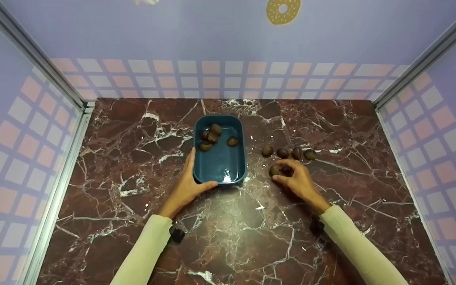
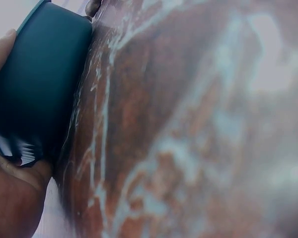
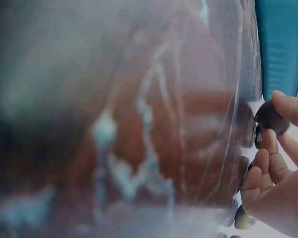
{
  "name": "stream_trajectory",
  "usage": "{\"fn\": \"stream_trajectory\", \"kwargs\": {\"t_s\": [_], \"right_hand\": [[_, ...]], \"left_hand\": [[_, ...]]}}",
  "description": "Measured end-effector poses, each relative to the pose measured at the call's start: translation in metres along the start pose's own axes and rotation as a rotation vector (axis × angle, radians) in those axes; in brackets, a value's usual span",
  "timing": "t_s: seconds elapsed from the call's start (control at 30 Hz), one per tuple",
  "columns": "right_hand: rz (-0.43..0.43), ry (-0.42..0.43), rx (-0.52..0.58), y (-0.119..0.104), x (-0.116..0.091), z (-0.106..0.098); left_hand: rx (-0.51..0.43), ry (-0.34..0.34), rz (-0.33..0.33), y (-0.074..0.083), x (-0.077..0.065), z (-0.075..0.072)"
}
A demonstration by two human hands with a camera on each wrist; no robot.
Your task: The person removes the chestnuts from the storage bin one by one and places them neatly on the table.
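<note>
A deep blue rectangular dish point(image 1: 220, 168) stands on the marble-patterned table, with several brown egg-shaped kiwis point(image 1: 213, 137) lying toward its far end. My left hand point(image 1: 186, 188) holds the dish's near left corner, fingers along the left wall and thumb across the front rim; the left wrist view shows the dish wall point(image 2: 44, 74) against the palm. To the right of the dish, my right hand point(image 1: 297, 180) pinches a kiwi point(image 1: 275, 170) between thumb and fingertips. That kiwi point(image 3: 272, 118) shows dark and rounded in the right wrist view, its far side facing the dish.
Several more kiwis point(image 1: 283, 153) lie in a loose row just beyond my right hand. Purple walls with pink and white checks point(image 1: 212, 75) enclose the table point(image 1: 133, 229) at the back and both sides.
</note>
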State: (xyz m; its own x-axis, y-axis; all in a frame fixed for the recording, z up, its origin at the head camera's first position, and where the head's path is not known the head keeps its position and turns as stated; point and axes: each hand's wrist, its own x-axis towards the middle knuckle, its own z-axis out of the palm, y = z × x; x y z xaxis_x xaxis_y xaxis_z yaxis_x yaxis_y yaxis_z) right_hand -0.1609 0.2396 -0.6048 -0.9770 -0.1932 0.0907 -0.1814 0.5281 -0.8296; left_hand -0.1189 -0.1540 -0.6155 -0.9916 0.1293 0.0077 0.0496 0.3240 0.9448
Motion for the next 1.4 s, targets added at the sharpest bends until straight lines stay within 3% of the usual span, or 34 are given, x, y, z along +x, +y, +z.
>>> {"fn": "stream_trajectory", "kwargs": {"t_s": [0.23, 0.57, 0.7, 0.93, 1.4], "right_hand": [[0.013, -0.020, -0.010, 0.000, 0.001, 0.002], [-0.194, 0.074, -0.160, 0.008, 0.006, 0.010], [-0.189, 0.084, -0.187, -0.013, 0.008, 0.006], [-0.207, 0.034, -0.178, -0.042, 0.031, 0.002], [-0.335, -0.135, -0.224, -0.084, 0.077, 0.025]], "left_hand": [[-0.003, -0.008, -0.005, 0.001, -0.001, 0.000], [0.004, -0.005, 0.005, 0.001, -0.001, -0.001], [0.006, 0.000, 0.017, 0.001, -0.001, 0.000], [0.000, 0.001, 0.008, 0.001, 0.000, -0.001], [0.007, 0.004, 0.019, 0.000, 0.001, -0.001]]}}
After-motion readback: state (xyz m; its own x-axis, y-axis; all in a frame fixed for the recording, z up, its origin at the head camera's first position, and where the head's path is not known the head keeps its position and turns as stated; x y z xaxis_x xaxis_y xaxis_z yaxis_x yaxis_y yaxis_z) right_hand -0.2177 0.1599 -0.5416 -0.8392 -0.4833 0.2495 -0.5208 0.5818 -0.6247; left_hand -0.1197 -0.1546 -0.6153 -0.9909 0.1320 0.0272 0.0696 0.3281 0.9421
